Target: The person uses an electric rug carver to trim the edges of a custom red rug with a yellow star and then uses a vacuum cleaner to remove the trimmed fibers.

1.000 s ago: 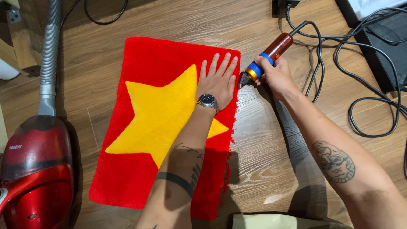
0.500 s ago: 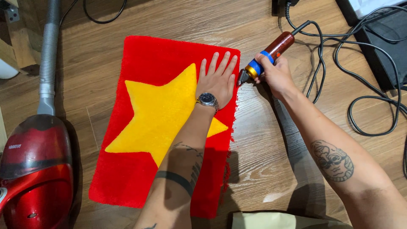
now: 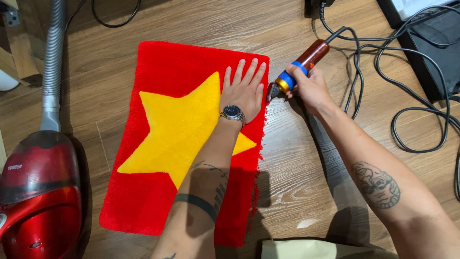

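We've got our left hand (image 3: pixel 244 91) pressed flat on the rug (image 3: pixel 163 201), fingers spread near its right edge. Our right hand (image 3: pixel 309 86) is wrapped tight around the trimmer (image 3: pixel 297 72), its tip touching the rug edge just beside our left little finger, cord (image 3: pixel 397 129) trailing away behind.

A small white printed label (image 3: pixel 16 167) sits on the red vacuum cleaner (image 3: pixel 38 196), lower left of the frame. No packages, signs or screens show.
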